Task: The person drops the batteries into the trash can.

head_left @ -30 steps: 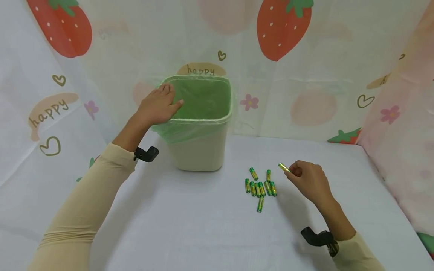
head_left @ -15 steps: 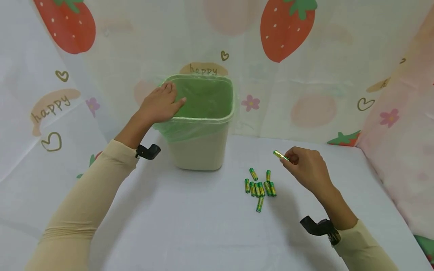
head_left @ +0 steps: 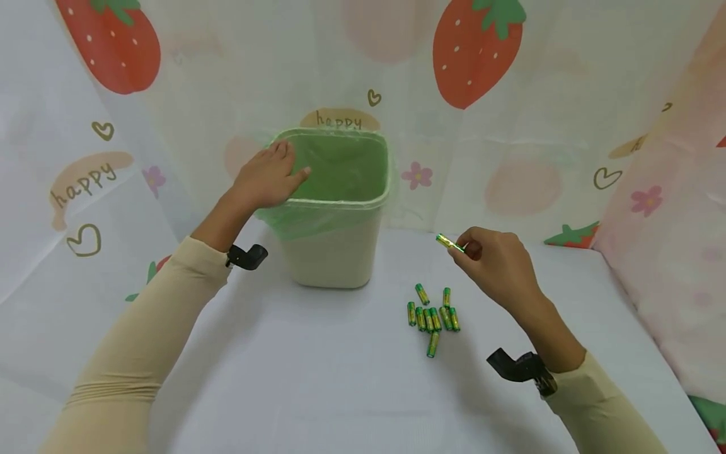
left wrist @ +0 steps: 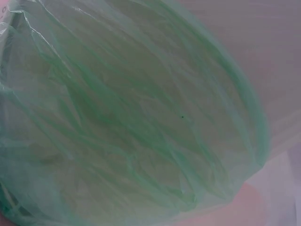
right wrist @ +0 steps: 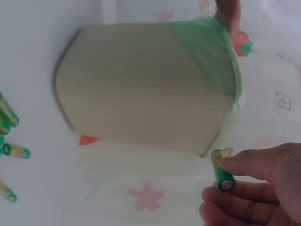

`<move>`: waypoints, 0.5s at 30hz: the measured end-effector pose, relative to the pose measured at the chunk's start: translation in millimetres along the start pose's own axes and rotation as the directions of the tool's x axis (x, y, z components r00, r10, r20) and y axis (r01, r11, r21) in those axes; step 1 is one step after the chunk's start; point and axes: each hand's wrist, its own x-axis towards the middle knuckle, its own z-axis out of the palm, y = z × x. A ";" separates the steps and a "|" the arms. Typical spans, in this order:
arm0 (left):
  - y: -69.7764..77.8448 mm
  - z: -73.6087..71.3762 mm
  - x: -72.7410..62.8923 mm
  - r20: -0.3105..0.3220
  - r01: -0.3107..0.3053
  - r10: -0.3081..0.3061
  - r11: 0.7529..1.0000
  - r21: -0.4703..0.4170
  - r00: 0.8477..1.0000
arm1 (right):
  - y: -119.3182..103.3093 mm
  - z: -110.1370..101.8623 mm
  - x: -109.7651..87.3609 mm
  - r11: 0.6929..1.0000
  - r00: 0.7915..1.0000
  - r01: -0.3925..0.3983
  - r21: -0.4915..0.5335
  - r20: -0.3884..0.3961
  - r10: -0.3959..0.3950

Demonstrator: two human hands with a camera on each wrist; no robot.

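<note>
A cream trash bin [head_left: 334, 252] with a green plastic liner [head_left: 295, 221] stands upright at the back of the table. My left hand [head_left: 266, 173] holds the bin's left rim, with the thumb spread over the opening; its fingertips are hidden. Only the liner [left wrist: 127, 108] and bin side fill the left wrist view. Right of the bin, above the table, my right hand [head_left: 496, 261] pinches a green and gold battery [head_left: 450, 243] between thumb and fingers. In the right wrist view this battery [right wrist: 222, 172] overlaps the backdrop beside the bin's rim.
Several similar batteries [head_left: 429, 320] lie in a loose cluster on the white table [head_left: 317, 378], below and left of my right hand. A strawberry-printed cloth [head_left: 522, 126] hangs right behind the bin and along both sides.
My right hand has moved left and away from me, towards the bin, carrying the battery. The left hand stays on the rim, and the loose batteries lie as before.
</note>
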 end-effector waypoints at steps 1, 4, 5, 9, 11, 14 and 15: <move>0.2 0.2 0.2 -0.002 -0.001 0.001 1.000 0.001 1.000 | -2.6 -1.4 1.6 1.000 1.000 0.006 0.001 -0.004 -0.006; -0.3 0.6 1.6 -0.009 -0.008 0.008 1.000 0.004 1.000 | -10.1 -5.2 7.1 1.000 1.000 0.019 0.006 -0.018 -0.019; -0.6 0.7 2.0 -0.010 -0.010 0.010 1.000 0.005 1.000 | -12.6 -6.6 9.1 1.000 0.999 0.024 0.007 -0.024 -0.024; -0.9 0.9 1.9 -0.008 -0.008 0.008 1.000 0.004 1.000 | -21.9 -12.0 17.9 0.998 0.997 0.061 0.010 -0.051 -0.060; -0.7 1.0 1.0 -0.006 -0.006 0.006 1.000 0.001 1.000 | -26.4 -14.8 22.5 0.997 0.994 0.082 0.004 -0.066 -0.082; -0.9 1.2 0.1 -0.003 -0.004 0.004 1.000 -0.005 1.000 | -33.0 -18.5 29.5 0.994 0.990 0.108 -0.011 -0.085 -0.109; -0.9 1.3 0.1 -0.003 -0.004 0.004 1.000 -0.007 1.000 | -35.1 -19.6 31.9 0.993 0.989 0.115 -0.014 -0.087 -0.116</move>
